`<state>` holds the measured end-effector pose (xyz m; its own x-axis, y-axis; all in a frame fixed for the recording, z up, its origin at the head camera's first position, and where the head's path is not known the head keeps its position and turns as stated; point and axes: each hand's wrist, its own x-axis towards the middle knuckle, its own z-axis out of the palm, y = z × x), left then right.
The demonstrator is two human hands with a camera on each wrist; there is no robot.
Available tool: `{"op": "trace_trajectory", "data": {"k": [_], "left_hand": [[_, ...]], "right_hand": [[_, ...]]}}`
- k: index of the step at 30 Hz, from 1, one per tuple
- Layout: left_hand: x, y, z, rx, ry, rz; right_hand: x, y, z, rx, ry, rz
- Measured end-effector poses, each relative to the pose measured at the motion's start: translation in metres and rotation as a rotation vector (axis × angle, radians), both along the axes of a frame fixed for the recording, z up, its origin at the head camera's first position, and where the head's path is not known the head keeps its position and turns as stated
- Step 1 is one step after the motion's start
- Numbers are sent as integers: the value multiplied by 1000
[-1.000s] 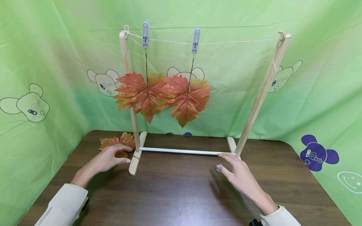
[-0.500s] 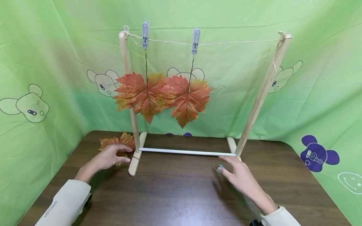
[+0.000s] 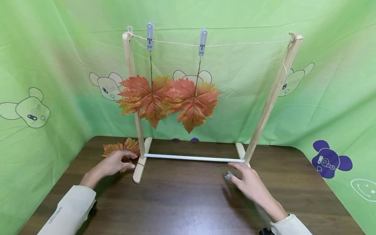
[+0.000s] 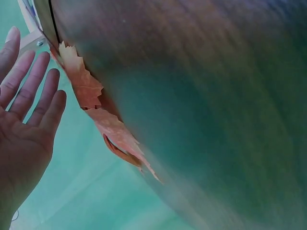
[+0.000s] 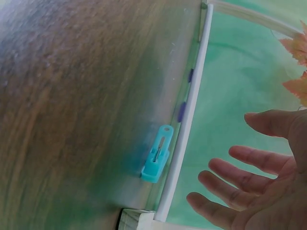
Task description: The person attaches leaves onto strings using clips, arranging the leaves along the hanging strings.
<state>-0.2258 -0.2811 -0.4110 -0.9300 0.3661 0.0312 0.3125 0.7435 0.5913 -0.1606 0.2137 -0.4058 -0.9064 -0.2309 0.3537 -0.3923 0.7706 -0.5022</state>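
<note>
My left hand hovers by an orange-and-green artificial maple leaf on the table, left of the wooden stand. In the left wrist view its fingers are extended, apart from the leaf. At the right, my right hand is held over a teal clothespin lying on the table. Its fingers are spread and hold nothing. Two similar leaves, a left one and a right one, hang by their stems from grey clothespins, one on the left and another nearer the middle.
A string runs between the stand's left post and right post. A white rod joins the posts low down. Green printed cloth surrounds the brown table.
The left forearm and sleeve have shifted slightly forward and right. The right index finger has dropped a little, and more of the teal clothespin shows. The hanging leaves stay as they were.
</note>
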Motion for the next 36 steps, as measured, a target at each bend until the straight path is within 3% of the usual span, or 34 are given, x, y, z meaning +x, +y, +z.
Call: {"op": "trace_trajectory", "data": {"k": [21,36], "left_hand": [[-12,7,-7,-38,22,24],[-17,17,-1,-84,39,28]], "right_hand": [[-5,2,-5,17,-12,-2],[-12,6,-10,56,-85,-11]]}}
